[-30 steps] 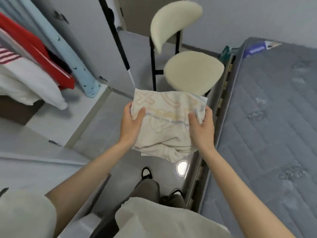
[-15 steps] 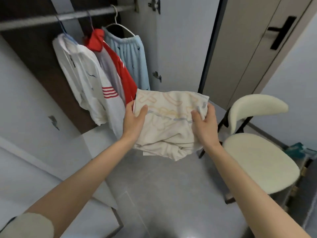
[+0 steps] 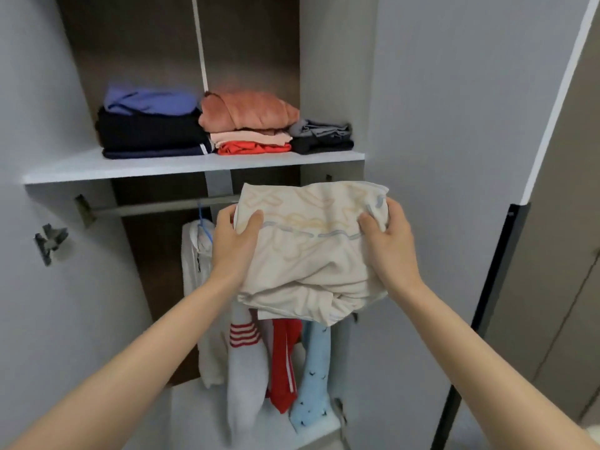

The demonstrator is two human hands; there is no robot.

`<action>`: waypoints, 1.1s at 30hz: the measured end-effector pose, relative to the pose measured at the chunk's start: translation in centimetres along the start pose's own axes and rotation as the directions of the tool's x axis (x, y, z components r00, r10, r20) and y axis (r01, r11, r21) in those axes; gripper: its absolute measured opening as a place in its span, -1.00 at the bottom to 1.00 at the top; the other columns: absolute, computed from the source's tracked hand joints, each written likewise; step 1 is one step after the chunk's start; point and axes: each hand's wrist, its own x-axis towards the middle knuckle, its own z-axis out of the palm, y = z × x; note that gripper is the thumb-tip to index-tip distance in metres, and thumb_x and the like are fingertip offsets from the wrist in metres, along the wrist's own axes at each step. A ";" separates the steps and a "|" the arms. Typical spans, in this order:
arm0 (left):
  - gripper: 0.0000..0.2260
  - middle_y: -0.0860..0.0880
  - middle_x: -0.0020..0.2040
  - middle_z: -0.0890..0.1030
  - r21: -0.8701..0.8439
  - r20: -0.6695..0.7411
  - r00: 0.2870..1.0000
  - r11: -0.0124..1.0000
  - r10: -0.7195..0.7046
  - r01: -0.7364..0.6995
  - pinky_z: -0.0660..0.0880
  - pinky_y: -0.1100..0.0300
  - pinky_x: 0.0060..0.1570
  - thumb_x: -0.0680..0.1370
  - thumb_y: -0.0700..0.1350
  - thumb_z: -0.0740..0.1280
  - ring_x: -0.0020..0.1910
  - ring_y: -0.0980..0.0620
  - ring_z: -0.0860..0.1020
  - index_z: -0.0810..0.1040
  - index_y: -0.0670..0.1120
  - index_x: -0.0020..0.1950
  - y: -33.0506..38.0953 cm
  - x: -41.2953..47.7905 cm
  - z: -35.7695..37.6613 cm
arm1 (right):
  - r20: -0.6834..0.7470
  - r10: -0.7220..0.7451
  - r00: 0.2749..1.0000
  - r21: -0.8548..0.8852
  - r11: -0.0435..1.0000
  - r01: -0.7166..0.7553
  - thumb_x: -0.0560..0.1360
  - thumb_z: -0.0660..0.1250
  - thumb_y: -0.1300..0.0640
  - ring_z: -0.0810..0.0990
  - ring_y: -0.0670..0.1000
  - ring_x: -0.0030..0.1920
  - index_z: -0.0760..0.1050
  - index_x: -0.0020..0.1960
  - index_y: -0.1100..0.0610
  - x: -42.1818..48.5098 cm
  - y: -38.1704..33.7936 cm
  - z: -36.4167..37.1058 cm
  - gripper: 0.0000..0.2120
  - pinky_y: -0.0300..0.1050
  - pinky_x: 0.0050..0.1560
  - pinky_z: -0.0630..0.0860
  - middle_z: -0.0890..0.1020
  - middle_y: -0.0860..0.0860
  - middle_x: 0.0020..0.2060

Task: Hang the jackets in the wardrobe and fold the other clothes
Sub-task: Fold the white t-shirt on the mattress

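Observation:
A folded cream garment [image 3: 311,254] with pale orange and blue stitching is held in front of the open wardrobe, just below its shelf [image 3: 194,164]. My left hand [image 3: 235,245] grips its left edge, thumb on top. My right hand [image 3: 388,245] grips the right edge the same way. Behind and below the garment hang a white jacket [image 3: 198,287], a white sleeve with red stripes [image 3: 245,352], a red jacket [image 3: 285,362] and a light blue piece [image 3: 313,378] on the rail [image 3: 156,207].
On the shelf lie stacks of folded clothes: blue on black [image 3: 149,125], rust and peach on red [image 3: 250,121], grey on black [image 3: 321,138]. The left door [image 3: 39,287] and right door [image 3: 454,157] stand open. A closed room door [image 3: 558,254] is at the right.
The view has swung from the bed and chair up to the wardrobe shelf. Both hands keep the same hold on the cream garment, now raised near the shelf.

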 end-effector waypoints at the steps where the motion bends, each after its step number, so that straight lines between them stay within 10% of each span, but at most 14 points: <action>1: -0.68 0.13 0.07 0.49 0.003 -0.028 0.999 1.000 0.023 -0.023 0.38 0.22 0.04 0.56 -0.01 0.31 0.07 0.14 0.47 0.39 -0.02 0.28 1.0 1.8 0.3 | 0.014 -0.029 0.999 0.016 0.999 0.029 0.55 0.22 0.14 0.50 -0.34 -0.12 0.41 0.00 -0.13 2.2 -0.8 0.5 -0.84 -0.36 -0.15 0.37 0.55 -0.26 -0.13; 8: -0.83 0.22 -0.07 0.46 0.095 -0.094 0.985 0.986 0.148 -0.139 0.33 0.34 -0.26 0.57 0.01 0.29 -0.12 0.30 0.44 0.42 0.01 0.13 7.6 14.0 0.5 | 0.032 -0.114 0.993 0.121 0.987 0.109 0.49 0.21 0.17 0.57 0.09 -0.04 0.50 -0.03 0.11 15.7 -6.1 4.7 -0.88 0.04 0.02 0.49 0.62 0.01 -0.10; 18: -0.73 0.04 0.08 0.52 0.229 -0.134 0.949 0.940 0.287 -0.252 0.45 0.02 0.18 0.55 -0.04 0.33 0.12 0.00 0.50 0.42 -0.09 0.20 10.8 30.7 -1.3 | 0.095 -0.184 0.978 0.225 0.961 0.159 0.47 0.23 0.23 0.58 0.08 -0.05 0.54 -0.06 0.07 30.8 -9.4 14.3 -0.86 -0.01 -0.03 0.49 0.64 0.09 -0.06; 29: -0.75 0.04 -0.01 0.53 0.173 -0.116 0.959 0.956 0.258 -0.236 0.47 0.07 0.04 0.54 -0.07 0.33 0.05 -0.01 0.51 0.42 -0.07 0.18 8.8 52.1 -0.7 | 0.050 -0.196 0.979 0.167 0.968 0.186 0.48 0.26 0.20 0.57 0.05 -0.02 0.54 -0.10 -0.02 47.0 -8.3 26.9 -0.86 0.00 0.00 0.50 0.64 0.03 -0.07; 33: -0.61 -0.12 0.25 0.48 0.427 -0.061 0.987 0.897 0.151 -0.111 0.42 0.11 0.08 0.58 -0.04 0.26 0.13 -0.09 0.47 0.31 -0.12 0.36 5.5 56.3 -0.2 | 0.121 -0.125 0.985 -0.040 0.991 0.130 0.52 0.28 0.14 0.47 0.10 0.24 0.39 0.35 0.03 50.6 -4.9 30.5 -0.60 -0.06 0.18 0.40 0.53 0.04 0.26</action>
